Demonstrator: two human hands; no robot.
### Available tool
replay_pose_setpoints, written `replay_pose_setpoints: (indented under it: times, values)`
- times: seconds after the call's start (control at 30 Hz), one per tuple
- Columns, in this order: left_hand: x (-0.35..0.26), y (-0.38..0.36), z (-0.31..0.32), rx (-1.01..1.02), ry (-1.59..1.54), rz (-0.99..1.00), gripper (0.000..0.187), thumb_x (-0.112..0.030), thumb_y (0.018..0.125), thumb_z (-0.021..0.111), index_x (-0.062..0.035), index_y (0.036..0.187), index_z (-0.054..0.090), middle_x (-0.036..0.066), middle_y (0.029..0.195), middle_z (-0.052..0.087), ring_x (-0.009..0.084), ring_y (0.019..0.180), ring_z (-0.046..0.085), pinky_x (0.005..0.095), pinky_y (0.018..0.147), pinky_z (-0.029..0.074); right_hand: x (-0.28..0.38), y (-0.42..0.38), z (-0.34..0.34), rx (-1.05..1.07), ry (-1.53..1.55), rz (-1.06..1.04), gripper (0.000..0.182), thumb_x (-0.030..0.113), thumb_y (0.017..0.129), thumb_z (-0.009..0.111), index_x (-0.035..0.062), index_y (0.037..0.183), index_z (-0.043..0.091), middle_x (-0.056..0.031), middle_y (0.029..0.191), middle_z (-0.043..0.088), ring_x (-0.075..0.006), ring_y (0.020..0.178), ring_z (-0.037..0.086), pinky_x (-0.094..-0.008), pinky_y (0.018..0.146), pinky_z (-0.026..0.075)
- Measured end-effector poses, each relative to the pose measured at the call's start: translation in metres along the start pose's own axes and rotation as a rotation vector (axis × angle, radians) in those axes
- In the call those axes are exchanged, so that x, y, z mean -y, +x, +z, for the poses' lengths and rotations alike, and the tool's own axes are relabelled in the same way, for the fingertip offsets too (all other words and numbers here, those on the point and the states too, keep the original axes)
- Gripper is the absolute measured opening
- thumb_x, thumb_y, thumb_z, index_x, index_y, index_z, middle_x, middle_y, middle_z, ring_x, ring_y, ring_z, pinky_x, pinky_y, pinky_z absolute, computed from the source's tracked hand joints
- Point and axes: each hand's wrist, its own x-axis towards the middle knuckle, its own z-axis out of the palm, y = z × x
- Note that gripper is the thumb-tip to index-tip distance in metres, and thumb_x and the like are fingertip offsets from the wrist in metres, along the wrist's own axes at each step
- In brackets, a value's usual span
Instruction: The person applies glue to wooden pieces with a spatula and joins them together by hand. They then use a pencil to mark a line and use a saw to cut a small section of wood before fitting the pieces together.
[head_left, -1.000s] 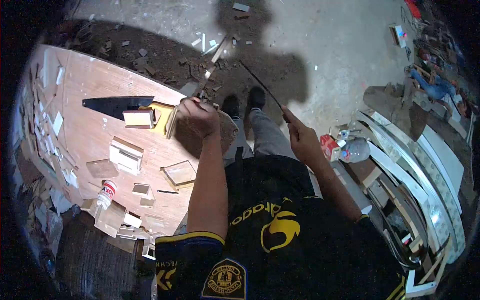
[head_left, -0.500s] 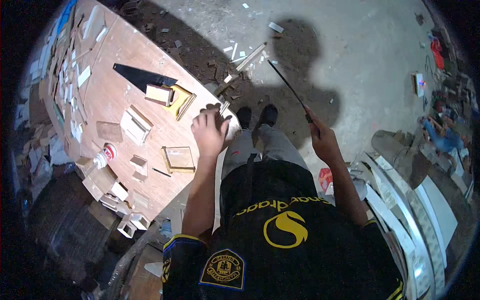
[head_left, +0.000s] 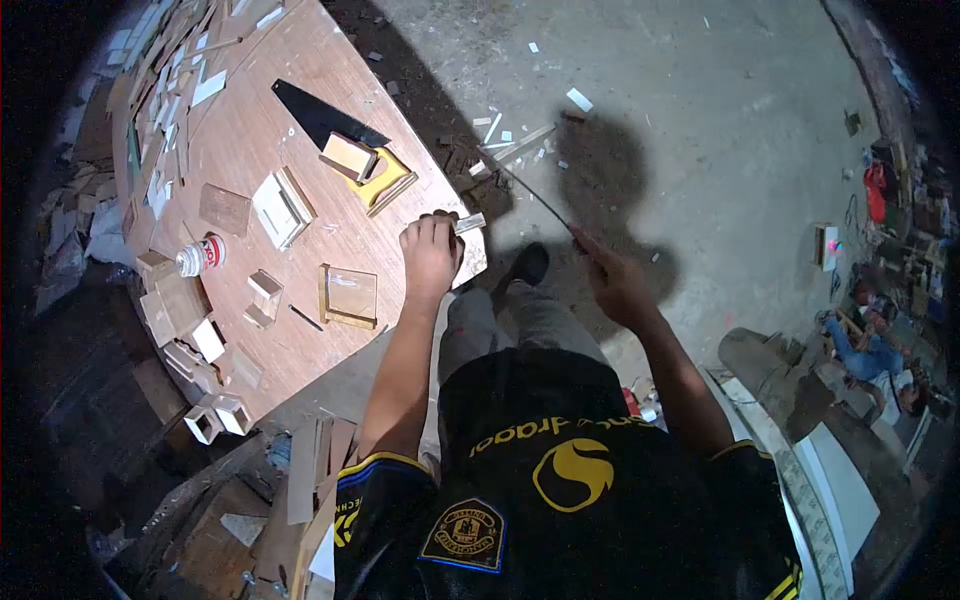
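Observation:
My left hand (head_left: 430, 250) is closed on a small pale wood piece (head_left: 468, 223) at the near edge of the brown wooden table (head_left: 240, 140). My right hand (head_left: 612, 282) grips the handle of a long thin dark blade (head_left: 528, 188) that slants up and left, its tip close to the wood piece. A handsaw with a yellow handle (head_left: 372, 175) and black blade (head_left: 318, 115) lies on the table just beyond my left hand, with a small wood block (head_left: 348, 155) on it.
Small wooden frames and boxes (head_left: 348, 295), a white glue bottle (head_left: 200, 256) and several offcuts cover the table. Scraps litter the concrete floor (head_left: 700, 130). My feet (head_left: 528, 264) stand by the table edge. Curved white boards (head_left: 830, 490) lie at right.
My view has swung so the table sits higher and left. My right hand brought the thin blade down and left toward the wood piece. My left hand stays at the table edge.

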Motion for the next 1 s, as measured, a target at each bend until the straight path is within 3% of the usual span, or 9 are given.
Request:
replay_pose_setpoints:
  times: [0.13,0.23,0.3,0.53,0.73,0.8,0.83,0.9,1.0]
  values:
    - [-0.006,-0.013,-0.034,-0.164,0.031,0.005,0.03,-0.011,0.074,0.069,-0.0098,0.104,0.061,0.007,0.106,0.057,0.0302,0.101,0.049,0.046,0.09,0.037,0.04,0.013,-0.004,0.118,0.018,0.116,0.054,0.012,0.095,0.047,0.0287,0.145,0.036,-0.0267,0.09,0.063,-0.0416,0.072,0.064,-0.0492,0.064,0.048]
    - [-0.001,-0.042,-0.064,-0.298,0.098,-0.031,0.03,-0.012,0.074,0.072,-0.0143,0.102,0.063,0.003,0.107,0.057,0.0285,0.098,0.047,0.0446,0.09,0.035,0.053,0.02,0.015,0.135,-0.002,0.099,0.053,0.01,0.095,0.047,0.0267,0.144,0.039,-0.0226,0.07,0.054,-0.0282,0.059,0.056,-0.0386,0.062,0.046]
    - [0.003,-0.063,-0.082,-0.348,0.068,-0.065,0.03,-0.011,0.073,0.072,-0.0145,0.101,0.063,0.003,0.106,0.058,0.0278,0.098,0.047,0.0438,0.089,0.035,0.051,0.023,0.036,0.159,-0.023,-0.105,0.055,0.012,0.094,0.049,0.0303,0.144,0.037,-0.0207,0.086,0.064,-0.0375,0.067,0.063,-0.0466,0.061,0.05]
    - [0.036,-0.133,-0.14,-0.437,-0.004,-0.036,0.033,-0.004,0.068,0.076,-0.0105,0.096,0.06,0.004,0.103,0.06,0.0277,0.098,0.047,0.0426,0.089,0.035,0.063,0.039,0.109,0.295,-0.525,-0.41,0.061,0.01,0.088,0.055,0.0306,0.143,0.04,-0.0134,0.107,0.059,-0.0345,0.096,0.061,-0.0459,0.078,0.052]
    - [0.073,-0.167,-0.185,-0.43,-0.004,0.112,0.034,-0.007,0.063,0.077,-0.0118,0.093,0.061,0.004,0.107,0.058,0.0268,0.093,0.047,0.0414,0.084,0.036,0.131,0.056,0.16,-0.162,-0.788,-0.609,0.063,0.013,0.085,0.06,0.0233,0.144,0.038,-0.0172,0.119,0.055,-0.0401,0.103,0.057,-0.047,0.084,0.048]
    - [0.082,-0.17,-0.2,-0.478,-0.047,0.116,0.033,-0.008,0.063,0.077,-0.0124,0.092,0.062,0.006,0.11,0.056,0.0265,0.094,0.047,0.0416,0.084,0.037,0.179,0.047,0.161,-0.126,-0.353,-0.754,0.066,0.009,0.082,0.065,0.0174,0.143,0.041,-0.0122,0.114,0.061,-0.026,0.09,0.063,-0.0386,0.082,0.051]
    - [0.086,-0.173,-0.205,-0.517,-0.089,0.123,0.033,-0.009,0.063,0.078,-0.0131,0.092,0.063,0.008,0.114,0.054,0.0262,0.094,0.047,0.0419,0.083,0.037,0.204,0.036,0.158,-0.128,-0.363,-0.754,0.066,0.009,0.082,0.065,0.0174,0.143,0.041,-0.0122,0.114,0.061,-0.026,0.09,0.063,-0.0386,0.082,0.051]
    - [0.107,-0.183,-0.212,-0.527,-0.059,0.235,0.032,-0.009,0.065,0.077,-0.0165,0.093,0.064,0.013,0.121,0.05,0.0273,0.098,0.048,0.0421,0.082,0.039,0.251,0.009,0.154,0.495,0.32,-0.189,0.064,0.01,0.082,0.069,0.0125,0.14,0.044,-0.0105,0.102,0.066,-0.0196,0.088,0.065,-0.0336,0.08,0.052]
    - [0.13,-0.183,-0.228,-0.508,-0.05,0.388,0.032,-0.014,0.067,0.075,-0.0193,0.096,0.065,0.009,0.116,0.06,0.0293,0.105,0.049,0.0468,0.082,0.04,0.289,-0.009,0.162,0.508,0.154,-0.146,0.055,0.016,0.083,0.072,0.0084,0.133,0.052,-0.0103,0.096,0.07,-0.0142,0.082,0.066,-0.0283,0.073,0.052]
